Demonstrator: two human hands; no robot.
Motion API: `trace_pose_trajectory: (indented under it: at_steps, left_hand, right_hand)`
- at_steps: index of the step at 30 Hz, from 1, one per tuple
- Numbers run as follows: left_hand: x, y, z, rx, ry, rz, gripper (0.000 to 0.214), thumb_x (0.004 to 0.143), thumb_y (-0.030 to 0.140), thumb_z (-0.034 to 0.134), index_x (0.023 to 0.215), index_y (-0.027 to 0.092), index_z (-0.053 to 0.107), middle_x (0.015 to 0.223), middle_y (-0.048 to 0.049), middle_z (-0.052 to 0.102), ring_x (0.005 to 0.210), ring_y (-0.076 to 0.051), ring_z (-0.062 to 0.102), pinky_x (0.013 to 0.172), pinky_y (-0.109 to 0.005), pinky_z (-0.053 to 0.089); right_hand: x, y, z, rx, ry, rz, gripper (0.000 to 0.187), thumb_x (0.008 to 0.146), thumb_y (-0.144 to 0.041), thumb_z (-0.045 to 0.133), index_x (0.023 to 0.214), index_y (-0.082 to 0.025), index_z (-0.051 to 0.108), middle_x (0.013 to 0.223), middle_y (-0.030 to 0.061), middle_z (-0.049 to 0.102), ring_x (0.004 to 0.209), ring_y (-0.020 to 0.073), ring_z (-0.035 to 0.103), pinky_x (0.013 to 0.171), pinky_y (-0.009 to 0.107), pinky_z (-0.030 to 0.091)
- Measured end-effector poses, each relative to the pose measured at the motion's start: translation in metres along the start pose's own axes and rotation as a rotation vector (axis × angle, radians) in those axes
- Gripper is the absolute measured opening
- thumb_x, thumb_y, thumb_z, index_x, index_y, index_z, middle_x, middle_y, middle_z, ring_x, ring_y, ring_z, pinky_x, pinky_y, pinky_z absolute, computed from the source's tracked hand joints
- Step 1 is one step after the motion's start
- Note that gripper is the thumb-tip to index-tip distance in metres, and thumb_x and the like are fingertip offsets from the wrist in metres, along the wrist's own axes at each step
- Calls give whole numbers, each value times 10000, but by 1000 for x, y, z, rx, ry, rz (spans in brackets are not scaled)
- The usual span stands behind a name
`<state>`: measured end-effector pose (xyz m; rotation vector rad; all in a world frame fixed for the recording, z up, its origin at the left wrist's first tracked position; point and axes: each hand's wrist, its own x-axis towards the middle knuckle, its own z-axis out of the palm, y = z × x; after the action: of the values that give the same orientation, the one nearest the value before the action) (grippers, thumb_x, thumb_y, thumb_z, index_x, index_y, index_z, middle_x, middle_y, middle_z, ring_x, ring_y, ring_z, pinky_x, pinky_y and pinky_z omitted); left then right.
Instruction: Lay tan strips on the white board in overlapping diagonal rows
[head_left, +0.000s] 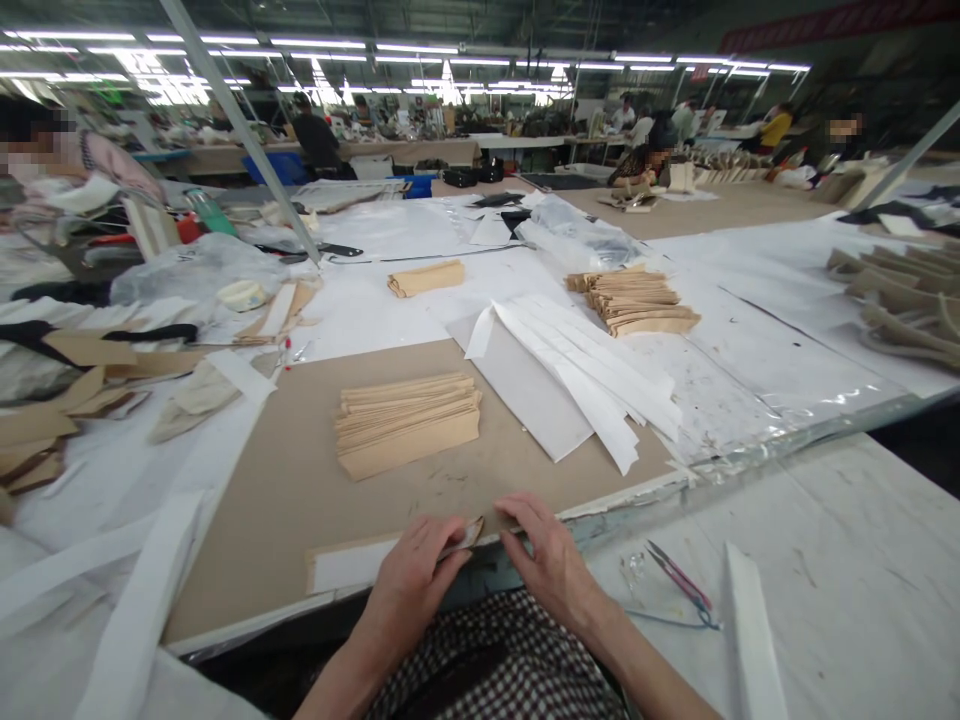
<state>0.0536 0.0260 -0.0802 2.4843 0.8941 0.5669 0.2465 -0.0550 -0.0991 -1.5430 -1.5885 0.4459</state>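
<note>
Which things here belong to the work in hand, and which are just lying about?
Likely in use:
white-faced tan strip in the left hand
front tan stack
fanned white strips

Probably just lying about:
green bottle
clear plastic behind
pink-handled snips, in neither hand

View from the head

We face forward and down, our hands [412, 570] close below, ceiling lights [416, 48] far off.

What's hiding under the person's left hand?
A tan strip with a white strip on it runs under the left hand. The left end shows; the part beneath the hand is covered.
</note>
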Motion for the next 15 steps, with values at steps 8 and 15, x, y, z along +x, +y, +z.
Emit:
trace_pose_trajectory:
  at_steps: [8, 15]
  left_hand:
    - [4, 20, -18, -476, 197, -320, 169, 838, 360, 591, 918, 215, 624, 864, 2, 673, 831, -143, 635, 774, -236, 498]
    - [-2, 43, -38, -689, 263, -355, 203, 781, 364, 657, 895, 198, 633, 839, -1, 656, 807, -140, 630, 757, -211, 502]
  right_hand:
    - [14, -32, -7, 345, 34, 148, 211, 846, -288, 623, 1047, -231, 643, 972, 23, 684, 922, 183, 624, 857, 311, 485]
    - [31, -62, -25, 389, 180, 23, 78, 848, -285, 632, 870, -233, 686, 886, 6, 697, 865, 177, 621, 802, 292, 465]
